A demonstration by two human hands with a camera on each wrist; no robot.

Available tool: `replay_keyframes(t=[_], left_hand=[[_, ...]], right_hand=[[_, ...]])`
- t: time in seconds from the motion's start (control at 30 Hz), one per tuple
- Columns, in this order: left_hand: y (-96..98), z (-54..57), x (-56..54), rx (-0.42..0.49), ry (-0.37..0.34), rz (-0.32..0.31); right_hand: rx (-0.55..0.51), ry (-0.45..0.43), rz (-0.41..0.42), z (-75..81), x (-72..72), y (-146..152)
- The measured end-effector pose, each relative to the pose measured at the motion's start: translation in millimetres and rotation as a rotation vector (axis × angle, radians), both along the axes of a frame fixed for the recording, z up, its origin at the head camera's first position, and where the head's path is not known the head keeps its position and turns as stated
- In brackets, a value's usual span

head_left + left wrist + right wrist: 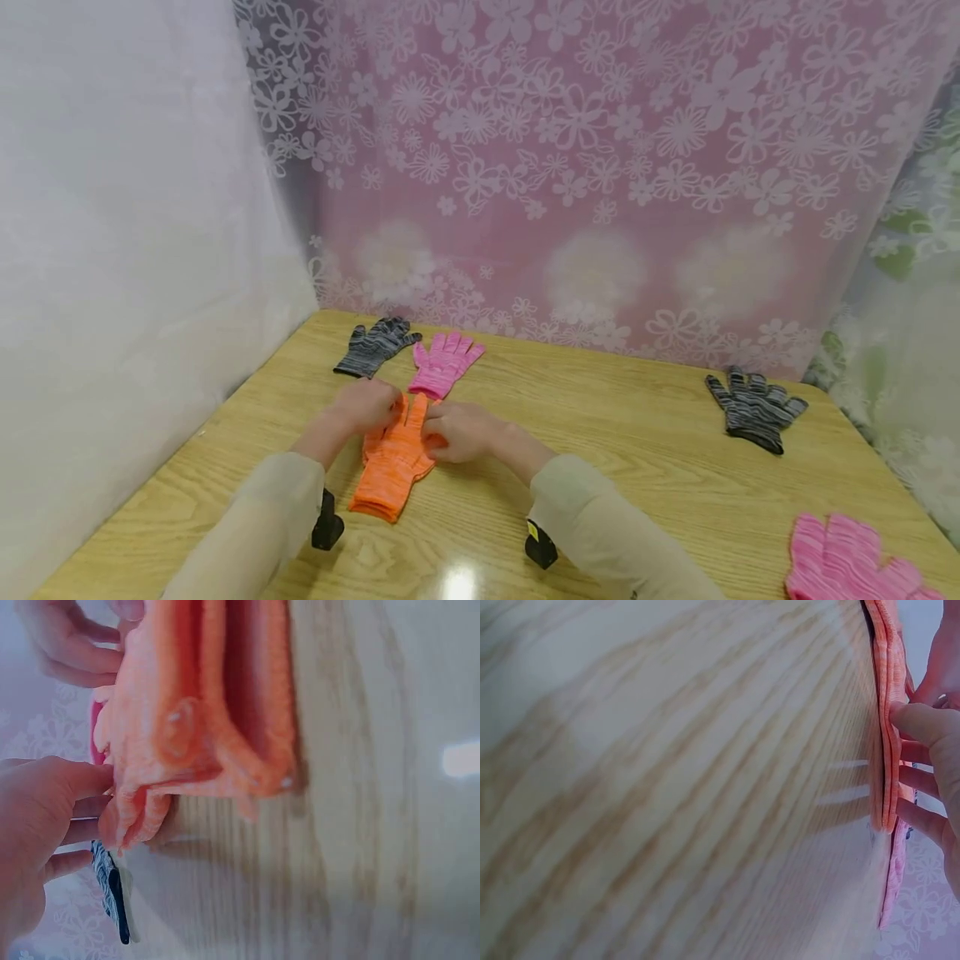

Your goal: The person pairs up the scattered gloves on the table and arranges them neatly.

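An orange knit glove (396, 462) lies on the table with its cuff toward me and its fingers pointing away. In the right wrist view its edge (889, 750) shows as layers, so a second glove may lie under it. My left hand (369, 403) pinches the glove's fingers on the left side; in the left wrist view the hand (45, 825) has its fingertips at the orange knit (172, 690). From the right, my right hand (463, 431) holds the glove's other edge between thumb and fingers, as the right wrist view also shows.
Just beyond lie a pink glove (446, 364) and a grey-black striped glove (377, 347). Another striped glove (756, 410) lies at the far right, and another pink glove (855, 557) at the near right. A flowered curtain (570, 167) hangs behind the wooden table (600, 467).
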State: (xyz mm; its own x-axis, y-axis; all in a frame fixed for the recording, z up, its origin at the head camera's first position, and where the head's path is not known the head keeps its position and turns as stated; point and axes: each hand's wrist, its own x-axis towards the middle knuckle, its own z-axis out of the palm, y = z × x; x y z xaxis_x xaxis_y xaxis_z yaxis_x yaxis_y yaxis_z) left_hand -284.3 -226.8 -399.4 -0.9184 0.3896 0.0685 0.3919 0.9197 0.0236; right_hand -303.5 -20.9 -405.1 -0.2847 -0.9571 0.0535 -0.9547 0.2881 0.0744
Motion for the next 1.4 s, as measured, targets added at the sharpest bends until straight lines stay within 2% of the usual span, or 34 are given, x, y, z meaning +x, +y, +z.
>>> replay_keyframes(t=[0.2, 0.47, 0.7, 0.77, 1.0, 1.1, 1.27, 1.33, 1.4], left_hand=[[3.5, -6.2, -0.6, 0.000, 0.063, -0.075], [4.8, -6.1, 1.7, 0.125, 0.085, -0.108], [3.6, -6.7, 4.4, 0.074, 0.098, -0.099], [2.9, -6.1, 4.7, 0.092, 0.088, -0.103], [-1.8, -6.7, 3.4, 0.101, 0.114, -0.202], [-2.8, -6.1, 3.0, 0.118, 0.095, -0.206], [-3.0, -4.7, 3.1, 0.111, 0.032, -0.174], [-3.8, -5.7, 3.0, 0.088, 0.062, -0.194], [-5.1, -7.0, 2.3, 0.060, 0.133, -0.244]], right_hand=[[0.019, 0.002, -0.007, -2.4, -0.6, -1.0], [0.028, -0.001, -0.009, -2.9, -2.4, -1.0], [0.032, -0.016, -0.008, 0.8, -0.8, -0.3], [0.037, -0.012, -0.012, 1.4, -0.2, -0.5], [0.037, -0.015, -0.011, 1.7, -0.2, -0.4], [0.042, -0.011, -0.010, 1.5, -0.4, -0.4], [0.049, -0.006, -0.016, 0.6, 0.0, -1.1], [0.051, -0.007, -0.020, 0.7, 0.2, -1.2], [0.052, -0.006, -0.021, 1.1, 0.2, -1.1]])
